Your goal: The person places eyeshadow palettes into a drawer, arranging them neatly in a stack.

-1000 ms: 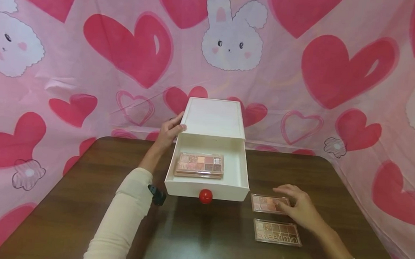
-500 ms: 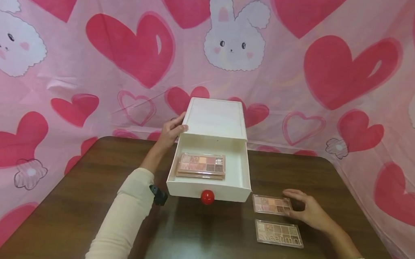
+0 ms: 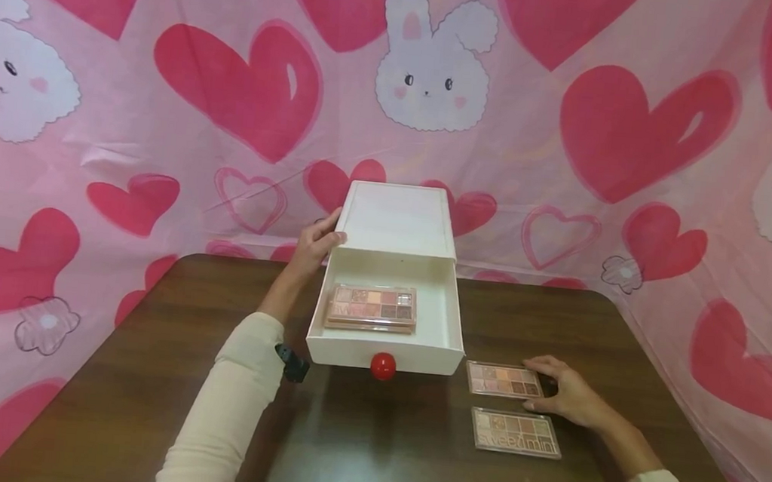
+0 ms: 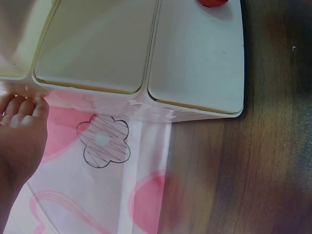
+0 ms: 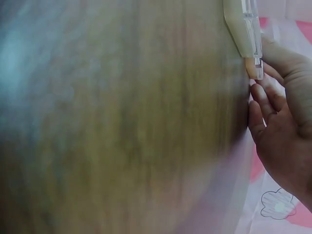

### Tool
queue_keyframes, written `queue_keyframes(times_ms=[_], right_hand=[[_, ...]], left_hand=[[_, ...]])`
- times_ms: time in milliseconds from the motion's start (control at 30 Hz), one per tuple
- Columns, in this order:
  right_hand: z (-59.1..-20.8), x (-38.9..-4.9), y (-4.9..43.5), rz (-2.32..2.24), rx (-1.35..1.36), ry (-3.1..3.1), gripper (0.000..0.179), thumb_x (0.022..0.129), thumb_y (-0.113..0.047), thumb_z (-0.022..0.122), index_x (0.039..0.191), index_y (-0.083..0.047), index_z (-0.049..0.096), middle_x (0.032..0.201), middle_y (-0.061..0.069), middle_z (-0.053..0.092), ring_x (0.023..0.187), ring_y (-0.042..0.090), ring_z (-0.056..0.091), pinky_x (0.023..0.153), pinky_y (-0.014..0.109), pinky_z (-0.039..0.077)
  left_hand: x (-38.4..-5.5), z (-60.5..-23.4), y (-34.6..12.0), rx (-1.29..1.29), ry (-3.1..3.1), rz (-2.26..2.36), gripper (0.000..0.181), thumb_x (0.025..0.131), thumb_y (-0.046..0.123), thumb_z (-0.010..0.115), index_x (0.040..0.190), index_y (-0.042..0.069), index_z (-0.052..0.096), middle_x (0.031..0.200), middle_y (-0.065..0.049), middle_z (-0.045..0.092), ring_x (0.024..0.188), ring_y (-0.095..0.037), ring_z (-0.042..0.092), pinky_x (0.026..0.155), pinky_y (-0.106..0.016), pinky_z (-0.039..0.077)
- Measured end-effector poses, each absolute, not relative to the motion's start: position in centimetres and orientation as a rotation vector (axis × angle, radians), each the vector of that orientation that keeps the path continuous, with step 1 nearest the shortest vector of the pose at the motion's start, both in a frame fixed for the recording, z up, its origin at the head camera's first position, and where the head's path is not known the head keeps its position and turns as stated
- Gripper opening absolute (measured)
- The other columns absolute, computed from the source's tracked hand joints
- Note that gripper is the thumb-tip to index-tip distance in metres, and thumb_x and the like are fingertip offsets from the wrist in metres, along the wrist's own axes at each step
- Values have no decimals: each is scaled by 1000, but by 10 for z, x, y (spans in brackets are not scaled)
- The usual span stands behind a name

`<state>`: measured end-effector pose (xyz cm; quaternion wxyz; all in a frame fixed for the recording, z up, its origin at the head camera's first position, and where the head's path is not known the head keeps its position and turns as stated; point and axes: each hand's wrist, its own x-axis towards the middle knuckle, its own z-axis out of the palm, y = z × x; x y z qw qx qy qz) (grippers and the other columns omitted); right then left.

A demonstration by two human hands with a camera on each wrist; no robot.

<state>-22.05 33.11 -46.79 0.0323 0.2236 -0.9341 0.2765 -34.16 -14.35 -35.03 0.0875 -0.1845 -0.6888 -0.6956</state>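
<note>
Dark brown wooden table (image 3: 369, 459); white plastic drawer unit (image 3: 401, 219), left hand (image 3: 314, 247) gripping its side; on the tabletop, rectangular clear-lidded eyeshadow palette (image 3: 499, 380), right hand (image 3: 571, 394) at its end, cannot tell whether grasping.

A soft, pale glare spreads across the tabletop (image 3: 355, 462).

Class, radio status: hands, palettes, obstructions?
Left hand on left side of cabinet. Right hand at right end of far palette, grip unclear. Near palette alongside. Nothing seen blocking open drawer.
</note>
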Motion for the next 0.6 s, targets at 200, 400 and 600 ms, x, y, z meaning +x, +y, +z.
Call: queue_keyframes(times_ms=[200,400,600], right_hand=[[-469,-221,331,908,669,-2850,65,67,-23,94,121,2,71,107,6,68,97,-2,54,83,20,49],[-469,-222,331,993,590,-2845,61,64,-23,95,117,-2,74,101,1,68,89,-6,51,78,17,45],[-466,-219,331,1022,577,-2851,59,63,-22,96,116,-4,75,101,1,68,91,-6,53,81,17,49]], left_hand=[[-341,-350,-144,-563,-2046,-2082,65,92,9,53,154,-2,37,162,-21,36,109,5,57,90,-10,53],[-342,-351,-146,-569,-2044,-2088,65,92,10,52,154,-1,36,163,-20,34,107,4,57,87,-10,54],[-342,-352,-146,-573,-2037,-2078,66,91,9,52,154,-3,36,161,-24,36,99,6,60,84,-11,55]])
